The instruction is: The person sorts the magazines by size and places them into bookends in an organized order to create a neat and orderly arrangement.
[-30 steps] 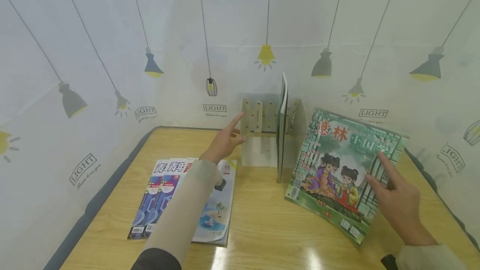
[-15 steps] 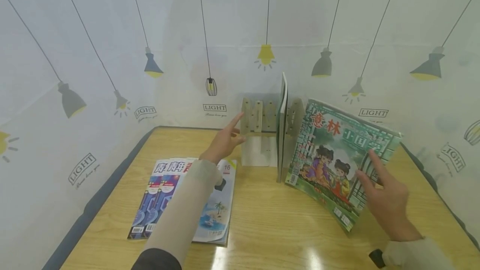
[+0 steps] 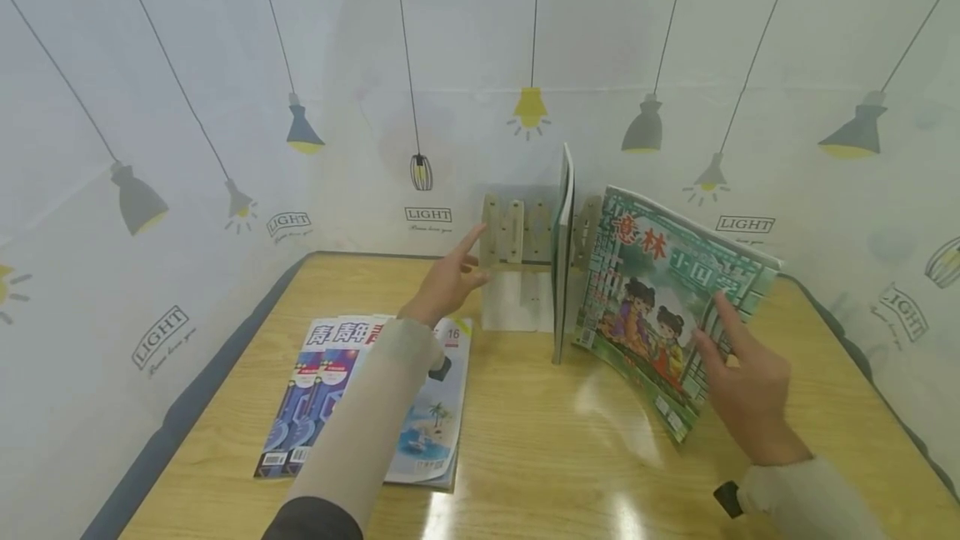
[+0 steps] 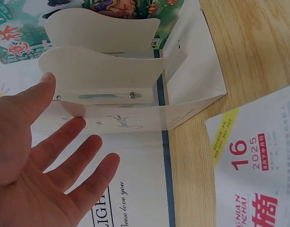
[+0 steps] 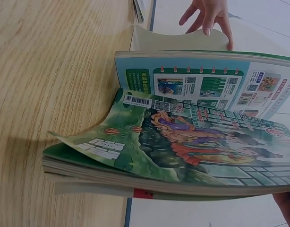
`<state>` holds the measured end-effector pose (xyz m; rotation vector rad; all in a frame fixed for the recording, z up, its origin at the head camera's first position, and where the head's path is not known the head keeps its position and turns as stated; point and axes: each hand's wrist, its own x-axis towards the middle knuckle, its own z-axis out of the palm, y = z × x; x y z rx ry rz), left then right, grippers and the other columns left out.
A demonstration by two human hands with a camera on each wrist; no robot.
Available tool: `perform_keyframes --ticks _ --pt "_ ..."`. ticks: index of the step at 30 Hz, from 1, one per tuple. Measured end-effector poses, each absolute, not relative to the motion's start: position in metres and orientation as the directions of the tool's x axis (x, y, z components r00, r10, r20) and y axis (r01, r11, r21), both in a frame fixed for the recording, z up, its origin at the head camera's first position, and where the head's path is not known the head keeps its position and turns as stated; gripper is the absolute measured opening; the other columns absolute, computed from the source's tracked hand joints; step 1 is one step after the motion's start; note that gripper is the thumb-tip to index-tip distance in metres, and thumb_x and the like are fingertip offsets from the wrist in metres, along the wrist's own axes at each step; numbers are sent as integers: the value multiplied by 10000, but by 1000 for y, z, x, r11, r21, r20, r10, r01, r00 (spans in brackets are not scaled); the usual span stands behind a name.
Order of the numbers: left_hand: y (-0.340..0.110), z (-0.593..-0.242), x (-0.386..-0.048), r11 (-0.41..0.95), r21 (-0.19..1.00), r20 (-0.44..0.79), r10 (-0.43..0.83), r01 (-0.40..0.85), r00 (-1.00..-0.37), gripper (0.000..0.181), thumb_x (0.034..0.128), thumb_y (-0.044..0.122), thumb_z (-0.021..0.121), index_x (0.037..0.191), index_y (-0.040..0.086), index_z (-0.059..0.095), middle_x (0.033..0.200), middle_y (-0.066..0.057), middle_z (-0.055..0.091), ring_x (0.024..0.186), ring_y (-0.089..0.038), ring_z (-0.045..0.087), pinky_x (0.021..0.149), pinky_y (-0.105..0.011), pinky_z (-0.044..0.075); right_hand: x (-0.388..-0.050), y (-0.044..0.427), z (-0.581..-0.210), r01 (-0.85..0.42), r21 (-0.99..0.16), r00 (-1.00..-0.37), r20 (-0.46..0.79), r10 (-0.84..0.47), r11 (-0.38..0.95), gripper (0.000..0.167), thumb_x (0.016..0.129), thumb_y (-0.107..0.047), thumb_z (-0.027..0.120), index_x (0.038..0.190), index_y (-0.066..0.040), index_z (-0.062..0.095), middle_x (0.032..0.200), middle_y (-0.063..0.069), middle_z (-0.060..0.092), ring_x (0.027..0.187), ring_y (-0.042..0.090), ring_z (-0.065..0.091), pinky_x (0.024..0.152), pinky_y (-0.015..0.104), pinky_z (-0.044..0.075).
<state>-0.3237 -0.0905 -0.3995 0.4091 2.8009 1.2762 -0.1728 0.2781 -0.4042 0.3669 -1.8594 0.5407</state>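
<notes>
On the table stands a white desktop book rack [image 3: 517, 298] with upright dividers; a magazine [image 3: 564, 273] stands in it. My left hand [image 3: 444, 286] is at its left side panel [image 4: 135, 118], thumb over the edge and a fingertip against the outer face, other fingers spread. My right hand [image 3: 746, 382] grips a small bundle of magazines by the right side, its fingers hidden behind. A green magazine [image 3: 660, 298] with two cartoon children is on top, tilted. In the right wrist view, the bundle's lower edge [image 5: 98, 175] lies beside the standing magazine [image 5: 197, 78], bottom cover corner curling.
Several purple magazines [image 3: 296, 407] and one marked 16 [image 3: 431, 432] lie overlapped at the left, partly under my left forearm. Behind the table rises a pale cloth wall [image 3: 360, 123] with printed lamps.
My right hand has moved the green bundle leftward and up, closer to the rack, and turned it more edge-on. My left hand has stayed at the side panel.
</notes>
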Motion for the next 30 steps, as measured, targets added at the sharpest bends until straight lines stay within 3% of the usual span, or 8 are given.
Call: perform_keyframes --ticks 9,13,17,20,23,27,30 --pt "-91 -401 -324 618 756 72 249 216 -966 807 927 323 656 1498 552 134 1308 -78 567 1129 -288 568 864 -512 522 -183 269 -410 -511 -177 -311 950 11 841 513 975 -397 568 1224 46 636 1053 241 672 395 121 286 331 298 247" --pt "-92 -400 -324 623 752 72 252 218 -965 807 927 327 656 1493 563 132 1310 -79 567 1128 -287 571 866 -507 523 -186 264 -411 -505 -188 -317 948 22 842 479 971 -362 578 1246 27 630 1065 233 670 386 229 446 345 381 345" --pt "-92 -400 -324 619 756 65 250 212 -966 803 928 330 655 1479 587 130 1312 -68 566 1128 -283 569 867 -509 521 -189 259 -412 -506 -188 -315 949 23 842 444 963 -323 592 1248 15 632 1083 222 666 493 357 608 388 462 439" --pt "-92 -401 -324 616 760 63 249 208 -966 805 928 328 656 1475 595 129 1311 -66 565 1128 -285 568 867 -511 521 -190 257 -413 -506 -174 -308 951 11 845 423 960 -299 597 1240 15 637 1057 225 676 483 354 604 378 456 441" --pt "-92 -401 -324 616 759 64 249 209 -966 812 926 322 659 1471 602 126 1309 -71 565 1125 -287 569 865 -510 522 -189 255 -414 -494 -168 -311 950 6 853 418 958 -300 594 1234 10 643 1029 229 683 379 268 491 324 410 372" --pt "-92 -401 -324 617 758 64 255 213 -965 812 928 327 656 1466 609 118 1322 -88 560 1125 -291 568 866 -513 520 -184 253 -416 -495 -171 -317 948 6 852 445 955 -323 597 1226 27 641 1057 235 672 374 251 469 298 356 319" --pt "-93 -400 -324 617 756 66 262 220 -963 809 931 329 653 1473 600 117 1329 -100 558 1122 -298 570 868 -519 517 -179 253 -418 -513 -170 -322 947 -5 841 482 957 -346 602 1223 54 631 1072 251 662 452 331 581 302 347 347"
